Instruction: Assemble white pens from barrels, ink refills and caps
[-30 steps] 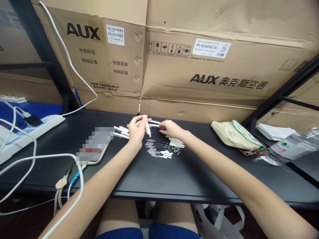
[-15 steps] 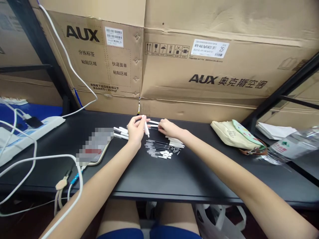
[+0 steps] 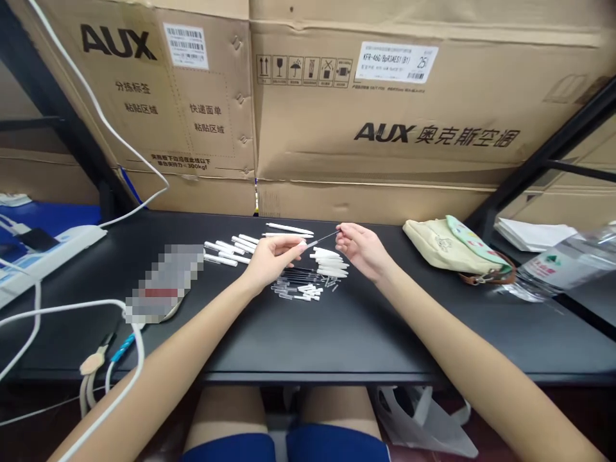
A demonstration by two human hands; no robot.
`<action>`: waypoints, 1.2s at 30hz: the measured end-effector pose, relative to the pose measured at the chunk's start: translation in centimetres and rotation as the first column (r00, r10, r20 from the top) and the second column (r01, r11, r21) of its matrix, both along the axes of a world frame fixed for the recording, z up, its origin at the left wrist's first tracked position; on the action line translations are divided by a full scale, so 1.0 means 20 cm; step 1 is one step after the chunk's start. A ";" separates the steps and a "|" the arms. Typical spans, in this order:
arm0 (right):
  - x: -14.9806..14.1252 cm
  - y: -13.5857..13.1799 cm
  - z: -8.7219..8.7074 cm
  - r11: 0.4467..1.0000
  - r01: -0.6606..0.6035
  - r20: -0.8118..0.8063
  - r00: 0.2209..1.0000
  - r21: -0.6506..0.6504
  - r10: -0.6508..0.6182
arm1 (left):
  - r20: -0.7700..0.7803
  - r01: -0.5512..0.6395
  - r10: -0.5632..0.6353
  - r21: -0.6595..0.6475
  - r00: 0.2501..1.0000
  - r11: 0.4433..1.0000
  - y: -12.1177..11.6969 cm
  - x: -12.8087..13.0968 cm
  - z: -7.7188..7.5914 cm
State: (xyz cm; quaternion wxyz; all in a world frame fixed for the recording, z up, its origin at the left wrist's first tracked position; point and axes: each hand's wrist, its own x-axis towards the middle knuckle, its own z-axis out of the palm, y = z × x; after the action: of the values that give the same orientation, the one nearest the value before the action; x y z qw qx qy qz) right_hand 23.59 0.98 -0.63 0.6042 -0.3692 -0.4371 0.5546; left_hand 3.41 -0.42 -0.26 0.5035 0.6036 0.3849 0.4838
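My left hand (image 3: 269, 262) is closed around a white pen barrel (image 3: 302, 244), mostly hidden by the fingers. From it a thin pen refill (image 3: 325, 238), pale at the left and dark at the right, runs up to my right hand (image 3: 362, 249), which pinches its far end. Just below lie a row of dark refills (image 3: 297, 276), several white tapered pen parts (image 3: 332, 264), small white pieces (image 3: 310, 292), clear caps (image 3: 283, 292) and tiny springs (image 3: 330, 282). Whole white pens (image 3: 226, 248) rest left of my left hand, and another pen (image 3: 289, 228) lies behind it.
A blurred-out phone (image 3: 163, 282) and white cables (image 3: 137, 359) are at the left, near a power strip (image 3: 52, 256). On the right are a cream pouch (image 3: 433, 247) and a water bottle (image 3: 553, 273). Cardboard boxes (image 3: 375, 167) stand behind the black table (image 3: 317, 340).
My right hand has left the pens at the back and come to the right, now pinching a refill. My left hand has lowered and turned, bringing the barrel towards it. The view has shifted slightly.
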 end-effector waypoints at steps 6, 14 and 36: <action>0.01 0.00 0.00 0.990 0.109 0.025 0.993 0.090 -0.112 | -0.051 0.032 -0.031 0.022 0.998 0.999 -0.03 0.02 0.02; -0.07 -0.08 -0.02 0.992 -0.044 0.171 0.985 0.122 0.023 | -0.106 0.095 -0.094 0.005 0.990 0.995 -0.04 0.03 0.00; 0.05 -0.20 0.10 0.843 -0.537 0.999 0.009 -0.033 0.045 | 0.072 -0.040 0.049 -0.122 0.996 0.992 -0.03 0.03 0.04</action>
State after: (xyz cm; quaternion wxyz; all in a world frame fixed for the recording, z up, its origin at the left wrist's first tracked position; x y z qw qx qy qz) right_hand 24.59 -2.96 1.34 0.0715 -0.4224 -0.8853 0.1807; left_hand 4.03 -1.00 0.62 0.5422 0.5449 0.4076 0.4929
